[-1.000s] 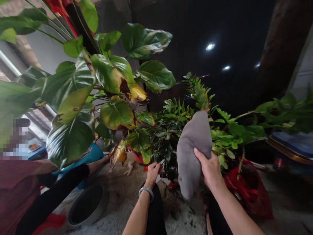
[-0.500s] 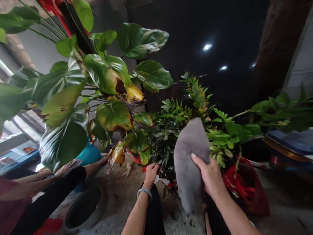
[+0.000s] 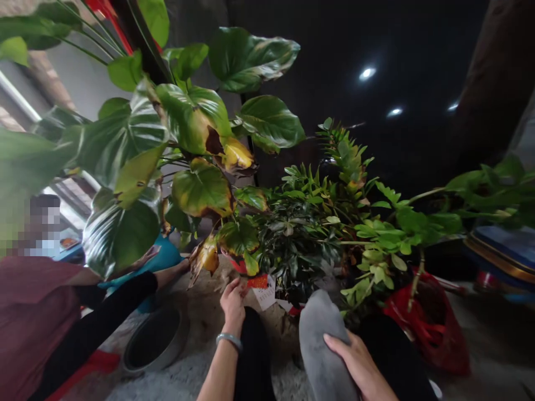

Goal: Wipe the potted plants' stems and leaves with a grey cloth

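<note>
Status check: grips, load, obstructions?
Right grip holding gray cloth item. Left grip near white card, contact unclear. Leafy plants crowd ahead.

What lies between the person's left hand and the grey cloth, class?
In the head view, a black-clad leg, a strip of ground and, farther off, a printed white card lie between the left hand and grey cloth.

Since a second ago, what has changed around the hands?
The right hand has lowered the soft grey fabric item, uncovering green leaves behind it. The left hand has shifted leftward, uncovering more of a white printed card. The right hand still holds the item; the round grey tub stayed put.
</note>
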Demonstrator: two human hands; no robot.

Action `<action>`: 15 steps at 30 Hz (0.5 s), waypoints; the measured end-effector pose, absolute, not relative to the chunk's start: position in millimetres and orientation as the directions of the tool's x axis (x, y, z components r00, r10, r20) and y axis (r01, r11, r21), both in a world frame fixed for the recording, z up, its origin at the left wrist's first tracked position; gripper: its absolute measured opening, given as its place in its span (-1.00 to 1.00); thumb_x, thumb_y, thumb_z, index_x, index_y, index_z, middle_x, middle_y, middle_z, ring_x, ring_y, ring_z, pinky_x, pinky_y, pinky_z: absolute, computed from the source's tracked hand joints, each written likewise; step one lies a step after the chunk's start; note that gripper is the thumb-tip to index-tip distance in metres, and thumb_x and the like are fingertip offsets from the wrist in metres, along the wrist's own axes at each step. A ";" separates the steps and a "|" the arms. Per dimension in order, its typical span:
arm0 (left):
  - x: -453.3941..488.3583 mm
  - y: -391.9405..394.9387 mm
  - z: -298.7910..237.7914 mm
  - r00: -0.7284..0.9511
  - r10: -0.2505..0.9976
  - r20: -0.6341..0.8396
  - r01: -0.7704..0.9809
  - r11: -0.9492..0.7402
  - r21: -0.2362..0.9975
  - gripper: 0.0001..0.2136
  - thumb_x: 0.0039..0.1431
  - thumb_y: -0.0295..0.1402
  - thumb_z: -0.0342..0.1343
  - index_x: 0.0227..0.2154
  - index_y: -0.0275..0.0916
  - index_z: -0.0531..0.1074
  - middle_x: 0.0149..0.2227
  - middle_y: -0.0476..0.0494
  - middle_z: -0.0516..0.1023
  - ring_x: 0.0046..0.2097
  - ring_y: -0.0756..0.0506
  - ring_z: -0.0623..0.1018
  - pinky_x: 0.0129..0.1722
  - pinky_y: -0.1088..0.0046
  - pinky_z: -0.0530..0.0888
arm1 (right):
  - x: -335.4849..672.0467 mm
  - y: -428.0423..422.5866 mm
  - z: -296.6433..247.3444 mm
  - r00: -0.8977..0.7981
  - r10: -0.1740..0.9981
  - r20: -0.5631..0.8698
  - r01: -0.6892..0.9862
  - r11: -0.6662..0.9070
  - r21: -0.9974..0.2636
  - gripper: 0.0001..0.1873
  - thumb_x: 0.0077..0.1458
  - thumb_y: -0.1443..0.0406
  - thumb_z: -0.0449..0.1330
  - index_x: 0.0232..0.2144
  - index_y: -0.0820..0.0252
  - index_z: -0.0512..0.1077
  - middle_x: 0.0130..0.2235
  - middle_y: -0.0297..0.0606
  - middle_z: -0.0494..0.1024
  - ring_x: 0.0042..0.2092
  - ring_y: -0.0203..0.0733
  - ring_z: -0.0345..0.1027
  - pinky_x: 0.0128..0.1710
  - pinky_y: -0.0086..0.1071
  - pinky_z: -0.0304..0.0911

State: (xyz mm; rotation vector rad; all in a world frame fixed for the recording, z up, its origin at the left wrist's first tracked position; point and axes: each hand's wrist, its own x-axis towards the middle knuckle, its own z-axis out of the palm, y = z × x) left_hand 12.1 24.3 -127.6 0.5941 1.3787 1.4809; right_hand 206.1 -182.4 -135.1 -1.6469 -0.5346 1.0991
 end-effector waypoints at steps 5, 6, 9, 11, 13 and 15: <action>1.0 19.3 -111.9 -0.409 0.907 -0.105 -0.244 0.002 0.970 -0.87 -0.34 -0.45 0.16 -0.58 -0.25 0.51 -0.29 -0.11 0.60 -0.36 -0.02 0.50 -0.36 0.48 0.38 | 216.6 -190.7 -139.8 0.468 0.768 -0.438 -0.130 -0.430 -0.893 -0.50 -0.21 -0.01 0.30 -0.25 0.18 0.60 -0.13 -0.09 0.65 0.04 0.19 0.44 -0.03 -0.19 0.36; 2.9 21.4 -105.7 -0.372 0.926 -0.057 -0.216 -0.027 0.976 -0.85 -0.33 -0.42 0.17 -0.56 -0.25 0.54 -0.19 -0.14 0.60 -0.25 -0.07 0.53 -0.28 0.46 0.40 | 214.6 -191.6 -139.7 0.469 0.768 -0.437 -0.111 -0.439 -0.891 -0.50 -0.20 -0.01 0.30 -0.25 0.18 0.60 -0.10 -0.07 0.64 0.06 0.19 0.42 -0.01 -0.19 0.34; 11.1 33.9 -88.8 -0.181 0.983 0.018 -0.172 -0.050 0.984 -0.71 -0.29 -0.35 0.22 -0.39 -0.26 0.62 -0.12 -0.20 0.61 -0.01 -0.18 0.50 -0.02 0.37 0.37 | 205.2 -191.7 -135.6 0.442 0.798 -0.409 -0.035 -0.440 -0.897 -0.53 -0.19 0.04 0.31 -0.23 0.17 0.60 -0.06 -0.05 0.62 0.11 0.19 0.37 0.08 -0.19 0.26; 14.8 42.4 -85.3 -0.059 0.998 -0.005 -0.179 -0.006 0.984 -0.58 -0.28 -0.33 0.23 -0.23 -0.31 0.60 -0.18 -0.23 0.62 -0.03 -0.19 0.52 0.03 0.32 0.35 | 200.3 -188.7 -122.5 0.393 0.832 -0.392 0.001 -0.427 -0.904 -0.51 -0.22 0.07 0.34 -0.20 0.16 0.60 -0.09 -0.08 0.63 0.10 0.19 0.38 0.09 -0.17 0.25; 14.9 46.9 -91.4 -0.038 0.998 -0.043 -0.166 0.036 0.986 -0.50 -0.27 -0.37 0.22 -0.13 -0.34 0.56 -0.16 -0.24 0.62 -0.06 -0.20 0.53 0.02 0.29 0.37 | 197.3 -182.1 -95.6 0.304 0.883 -0.357 0.016 -0.379 -0.925 -0.47 -0.24 0.06 0.34 -0.17 0.16 0.58 -0.10 -0.12 0.63 0.04 0.17 0.42 0.04 -0.16 0.28; 11.7 45.9 -105.4 -0.093 0.995 -0.046 -0.129 0.034 0.991 -0.49 -0.26 -0.41 0.21 -0.10 -0.33 0.55 -0.08 -0.26 0.59 0.00 -0.22 0.51 0.04 0.30 0.37 | 193.8 -169.7 -56.5 0.181 0.943 -0.280 -0.005 -0.284 -0.959 -0.48 -0.26 0.06 0.36 -0.20 0.17 0.58 -0.16 -0.16 0.64 -0.06 0.12 0.47 -0.07 -0.18 0.34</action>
